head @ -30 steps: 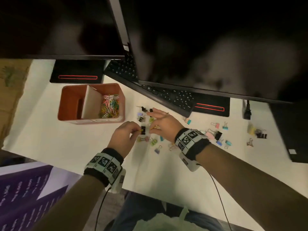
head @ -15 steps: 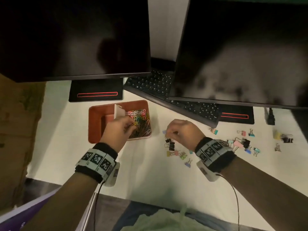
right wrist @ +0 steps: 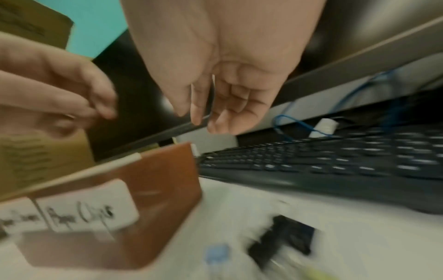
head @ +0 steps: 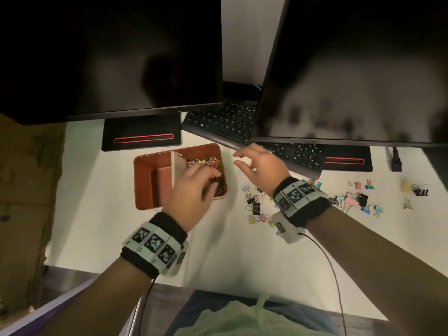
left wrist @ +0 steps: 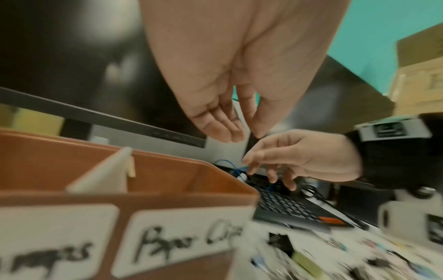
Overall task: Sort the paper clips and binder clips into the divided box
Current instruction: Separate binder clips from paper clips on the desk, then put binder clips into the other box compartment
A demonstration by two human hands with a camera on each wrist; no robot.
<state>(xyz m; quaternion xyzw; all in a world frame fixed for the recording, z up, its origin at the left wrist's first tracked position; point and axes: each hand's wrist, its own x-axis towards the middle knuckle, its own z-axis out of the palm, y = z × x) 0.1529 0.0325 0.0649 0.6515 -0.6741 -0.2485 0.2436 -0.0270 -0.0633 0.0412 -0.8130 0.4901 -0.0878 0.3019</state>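
A brown divided box (head: 145,166) stands on the white desk, with a white divider (head: 175,170) across its middle. Its right compartment holds several coloured paper clips (head: 211,161); the left one looks bare. My left hand (head: 206,183) hovers over the paper clip compartment with loosely bent fingers and nothing visibly held. In the left wrist view that hand (left wrist: 246,136) shows relaxed fingers above the box (left wrist: 167,197), labelled "Paper Clips" (left wrist: 182,240). My right hand (head: 238,159) hangs just right of the box with its fingers spread. Several binder clips (head: 254,204) lie under its wrist.
More binder clips (head: 356,200) lie scattered at the right of the desk. A black keyboard (head: 228,124) sits behind the box under two dark monitors (head: 121,57), close to my right fingers. Two black stands with red stripes (head: 143,139) flank it.
My left hand went from the binder clip pile to above the paper clip compartment. My right hand left the pile, moved up beside the box and spread its fingers. The view shifted.
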